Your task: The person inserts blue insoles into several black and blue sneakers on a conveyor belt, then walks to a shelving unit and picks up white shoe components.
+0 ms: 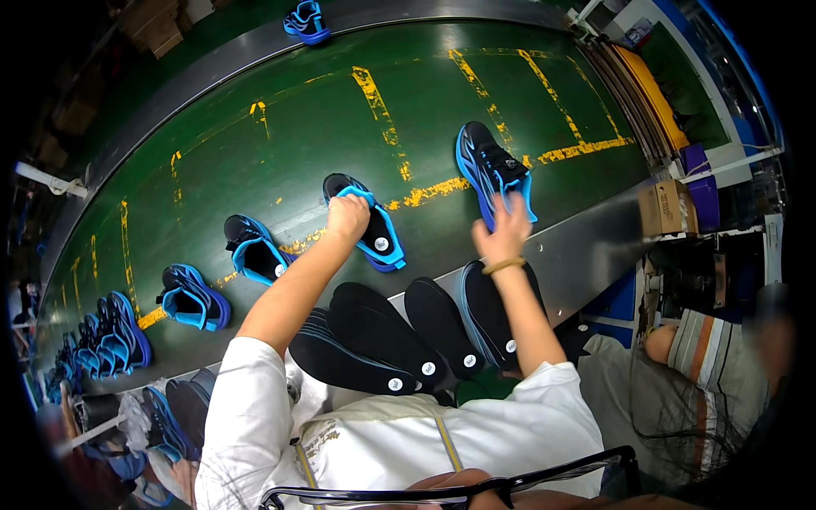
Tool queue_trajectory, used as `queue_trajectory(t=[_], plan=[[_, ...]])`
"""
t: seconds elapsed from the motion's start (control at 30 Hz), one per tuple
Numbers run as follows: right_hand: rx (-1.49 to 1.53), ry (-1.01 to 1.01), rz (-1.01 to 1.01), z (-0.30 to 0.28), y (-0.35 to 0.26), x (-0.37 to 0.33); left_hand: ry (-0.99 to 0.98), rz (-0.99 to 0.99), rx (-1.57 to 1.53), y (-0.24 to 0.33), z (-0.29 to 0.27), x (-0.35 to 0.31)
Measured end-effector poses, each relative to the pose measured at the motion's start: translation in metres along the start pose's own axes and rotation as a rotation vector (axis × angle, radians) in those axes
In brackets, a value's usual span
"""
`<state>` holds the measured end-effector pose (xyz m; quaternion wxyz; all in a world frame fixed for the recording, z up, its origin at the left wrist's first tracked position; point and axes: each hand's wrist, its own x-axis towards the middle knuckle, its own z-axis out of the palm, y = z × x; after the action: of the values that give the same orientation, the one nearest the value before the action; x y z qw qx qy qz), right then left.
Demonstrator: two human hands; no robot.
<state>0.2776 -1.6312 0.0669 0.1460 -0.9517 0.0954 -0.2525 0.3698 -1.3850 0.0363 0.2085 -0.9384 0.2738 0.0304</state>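
Observation:
My left hand (347, 218) is closed on the tongue of a black and blue sneaker (388, 246), which lies with its heel toward me. An insole with a round white sticker shows inside that sneaker. My right hand (503, 234) has its fingers apart at the heel opening of another black and blue sneaker (486, 166); whether they touch it I cannot tell. Below my hands, stacks of black insoles (374, 327) with round white stickers fan out along the near edge, one stack (493, 297) partly under my right forearm.
More sneakers stand to the left on the green belt (306, 127), including one with an insole sticker (248, 246) and another (194, 297). A single sneaker (308, 23) rests on the far ledge. A cardboard box (667, 208) stands at the right, near a seated person's striped clothing (710, 353).

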Motion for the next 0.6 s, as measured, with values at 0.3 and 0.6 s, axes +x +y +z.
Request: queue_trajectory(t=[0.3,0.6], plan=[[0.078,-0.536,0.15,-0.032,0.059,0.106,0.419,-0.025,-1.302,-0.064,-0.035,-0.055],[0.042,-0.396,0.204,-0.048,0.031,0.147,0.36,-0.861,-1.807,-0.072,-0.036,-0.293]])
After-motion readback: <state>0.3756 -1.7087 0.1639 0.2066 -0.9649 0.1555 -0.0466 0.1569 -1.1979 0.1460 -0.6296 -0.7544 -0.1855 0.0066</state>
